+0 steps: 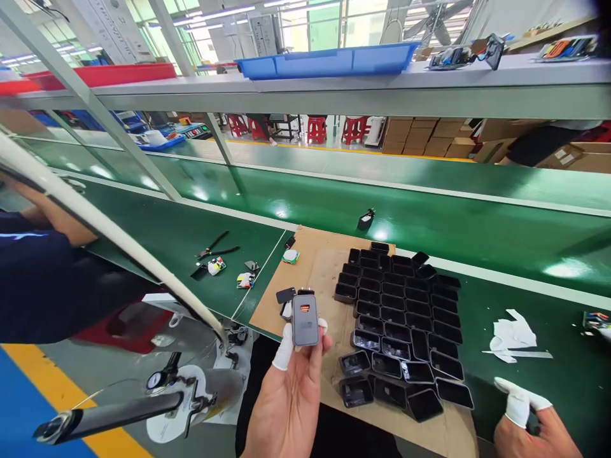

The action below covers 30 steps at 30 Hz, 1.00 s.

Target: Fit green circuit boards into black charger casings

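Observation:
My left hand point(291, 401), with white finger cots on, grips a small dark grey plug-in adapter point(305, 324) upright between thumb and fingers. The adapter has a small window with orange inside, and metal prongs show at its top. Just behind it lie a loose black cover point(286, 294) and some small parts. Low on the right, my right hand point(534, 423) has white cots on its fingers, which stretch out over the green bench, with no object visible in them. White paper scraps point(513, 337) lie just beyond it. Several open black cases point(391, 312) stand in rows between the hands.
Cardboard point(329, 381) lies under the cases. Pliers point(217, 248) and small circuit boards point(245, 280) are on the left bench. A black part point(366, 219) sits on the green belt point(324, 203). A shelf holds a blue tray point(329, 62). A co-worker's arm point(57, 216) is at left.

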Each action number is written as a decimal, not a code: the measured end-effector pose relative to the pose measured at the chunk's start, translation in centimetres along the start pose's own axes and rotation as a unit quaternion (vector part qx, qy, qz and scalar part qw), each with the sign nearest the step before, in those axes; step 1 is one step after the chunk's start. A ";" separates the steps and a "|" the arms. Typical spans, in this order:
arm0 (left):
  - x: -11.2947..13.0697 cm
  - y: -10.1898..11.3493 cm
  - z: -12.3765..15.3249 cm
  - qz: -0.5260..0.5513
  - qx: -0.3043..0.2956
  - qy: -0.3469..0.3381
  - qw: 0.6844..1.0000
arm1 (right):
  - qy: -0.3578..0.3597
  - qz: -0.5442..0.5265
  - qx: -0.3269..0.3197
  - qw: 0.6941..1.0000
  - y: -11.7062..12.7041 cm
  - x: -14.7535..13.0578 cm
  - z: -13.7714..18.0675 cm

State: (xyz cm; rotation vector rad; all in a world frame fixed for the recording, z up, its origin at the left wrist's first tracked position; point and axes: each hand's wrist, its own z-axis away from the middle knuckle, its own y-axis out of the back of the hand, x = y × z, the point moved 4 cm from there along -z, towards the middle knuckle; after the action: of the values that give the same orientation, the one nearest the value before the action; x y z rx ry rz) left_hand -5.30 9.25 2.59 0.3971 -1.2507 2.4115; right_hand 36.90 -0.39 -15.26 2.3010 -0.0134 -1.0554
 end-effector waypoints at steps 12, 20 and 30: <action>-0.8 1.2 -0.3 0.100 -0.174 0.143 0.969 | 0.015 0.040 0.013 0.999 0.1 -1.1 -0.5; -0.2 2.0 -3.9 -0.382 -0.066 -0.384 0.838 | 0.024 0.024 0.010 0.999 0.2 -2.0 -0.7; -2.9 6.5 -11.8 -0.674 -0.140 -0.495 0.530 | 0.024 0.023 0.006 0.999 0.1 -2.2 -0.7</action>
State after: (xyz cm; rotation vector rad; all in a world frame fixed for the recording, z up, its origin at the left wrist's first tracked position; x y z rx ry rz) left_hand -6.60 15.02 -9.85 1.8881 -0.8755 0.4649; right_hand 35.87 0.44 -13.34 2.3255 -0.0532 -0.9790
